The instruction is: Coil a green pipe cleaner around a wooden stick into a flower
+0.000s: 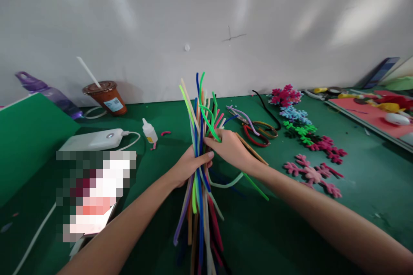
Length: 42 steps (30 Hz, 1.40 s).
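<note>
Above the green table, left hand clenched round upright bundle of pipe cleaners, right hand just beside it pinching a green pipe cleaner at bundle top, not yet pulled free; scissors beyond right hand untouched

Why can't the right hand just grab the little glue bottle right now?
Probably not easily: the right hand has its fingers on a green stem in the pipe cleaner bundle, and the glue bottle stands beyond the left hand gripping that bundle.
</note>
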{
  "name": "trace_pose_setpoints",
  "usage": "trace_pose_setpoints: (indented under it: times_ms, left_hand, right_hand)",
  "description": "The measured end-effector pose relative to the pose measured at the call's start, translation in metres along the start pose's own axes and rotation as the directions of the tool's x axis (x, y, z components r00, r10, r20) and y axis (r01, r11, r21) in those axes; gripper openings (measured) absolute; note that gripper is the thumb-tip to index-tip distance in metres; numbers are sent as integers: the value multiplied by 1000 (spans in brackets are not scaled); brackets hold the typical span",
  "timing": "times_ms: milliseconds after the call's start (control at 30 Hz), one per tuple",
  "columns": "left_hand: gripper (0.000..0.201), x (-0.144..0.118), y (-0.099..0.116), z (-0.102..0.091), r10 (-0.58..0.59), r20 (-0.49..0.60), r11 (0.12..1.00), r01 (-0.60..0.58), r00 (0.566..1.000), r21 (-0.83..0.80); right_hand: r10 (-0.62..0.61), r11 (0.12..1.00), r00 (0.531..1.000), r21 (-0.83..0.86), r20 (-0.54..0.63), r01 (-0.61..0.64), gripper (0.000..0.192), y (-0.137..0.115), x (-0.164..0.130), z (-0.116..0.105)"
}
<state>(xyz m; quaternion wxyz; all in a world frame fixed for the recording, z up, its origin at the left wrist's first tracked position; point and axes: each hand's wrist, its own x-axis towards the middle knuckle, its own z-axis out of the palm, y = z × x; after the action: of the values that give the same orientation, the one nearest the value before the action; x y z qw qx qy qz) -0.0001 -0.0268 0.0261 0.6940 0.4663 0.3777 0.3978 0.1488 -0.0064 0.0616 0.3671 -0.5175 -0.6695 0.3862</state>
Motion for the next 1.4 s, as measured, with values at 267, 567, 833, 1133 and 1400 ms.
trace_pose_setpoints:
  times_ms: [267,567,833,1133,1400]
  left_hand:
    - [34,1,3,1,-15,-14,998,14,1000,-60]
    - [15,4,11,-1,-9,-113,966,-21,994,-259]
    - [17,7,14,-7,37,-103,910,-76,994,-408]
    - [31,8,16,-18,123,-168,794,-199,978,-575]
    - [31,7,17,-18,193,-271,800,-311,943,-513]
  right_hand:
    - [66,971,996,228,55,-77,22,-2,0,-3]
    - [78,713,987,700,-139,42,18,-14,21,-61]
    - [-3,817,991,571,-130,78,23,-25,19,-116]
    - [370,876,861,-439,349,-199,10,32,19,-49]
    - [261,924,920,-350,294,-151,21,38,18,-57]
